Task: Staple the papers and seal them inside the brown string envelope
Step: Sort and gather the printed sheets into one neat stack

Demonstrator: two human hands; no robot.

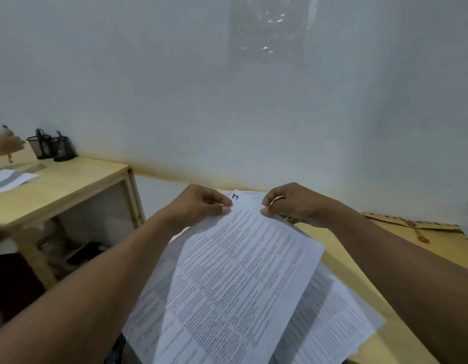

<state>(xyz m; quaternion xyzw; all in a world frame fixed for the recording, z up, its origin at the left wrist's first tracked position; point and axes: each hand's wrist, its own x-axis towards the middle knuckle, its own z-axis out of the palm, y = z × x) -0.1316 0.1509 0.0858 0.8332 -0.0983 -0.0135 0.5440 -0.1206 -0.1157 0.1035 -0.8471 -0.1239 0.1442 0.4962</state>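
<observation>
Holding: left hand (201,203) and right hand (298,206) each pinch the far edge of the top sheet (240,271).
Left hand: fingers curled, thumb and fingertips clamped on the sheet's far left corner.
Right hand: fingers curled, thumb and forefinger clamped on the same edge, near the left hand but not touching it.
Top sheet: white, printed in dense blocks of text. Its far edge is raised in both hands, and the rest slopes down toward the person between the forearms.
Mark (235,197): blue, handwritten, on the sheet's edge between the two hands.
Papers (332,324): further printed sheets lie under the top sheet, fanned out beneath the right forearm.
Envelope (424,229): brown, flat, well to the right of the right hand. Red string fasteners show on its flap. Neither hand touches it.
Desk (340,248): light wood, under the papers and envelope.
Side table (70,179): light wood, left of the left hand.
Cups (51,148): two dark mesh cups on the side table, well left of the left hand.
Other hand (4,145): another person's, far left, gripping a pen (10,156) over loose sheets (9,179).
Wall (148,88): pale, beyond both hands. Clear film (269,30) is high above them.
</observation>
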